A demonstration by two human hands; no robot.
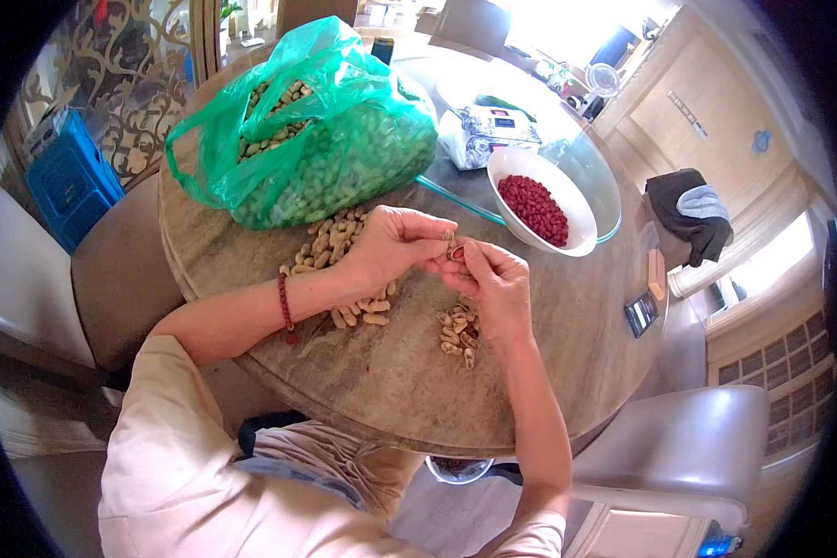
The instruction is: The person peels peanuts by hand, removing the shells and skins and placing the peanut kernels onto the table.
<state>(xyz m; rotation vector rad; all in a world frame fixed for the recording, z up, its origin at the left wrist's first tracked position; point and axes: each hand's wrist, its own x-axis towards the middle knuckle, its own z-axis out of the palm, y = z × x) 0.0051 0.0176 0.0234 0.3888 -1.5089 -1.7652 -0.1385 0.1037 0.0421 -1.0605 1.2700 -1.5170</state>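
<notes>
Over the middle of the round table, my left hand pinches a piece of split peanut shell. My right hand meets it there, thumb and fingers closed on the other part of the same opened peanut, where a red kernel shows. Below my left forearm and hand lies a pile of unshelled peanuts, partly hidden. Beside my right wrist is a small heap of empty shells. A white bowl of red peanut kernels stands beyond my right hand.
A big green plastic bag full of peanuts sits at the back left of the table. Behind the bowl lies a wipes packet. A phone rests near the right edge. Below the front edge stands a bin.
</notes>
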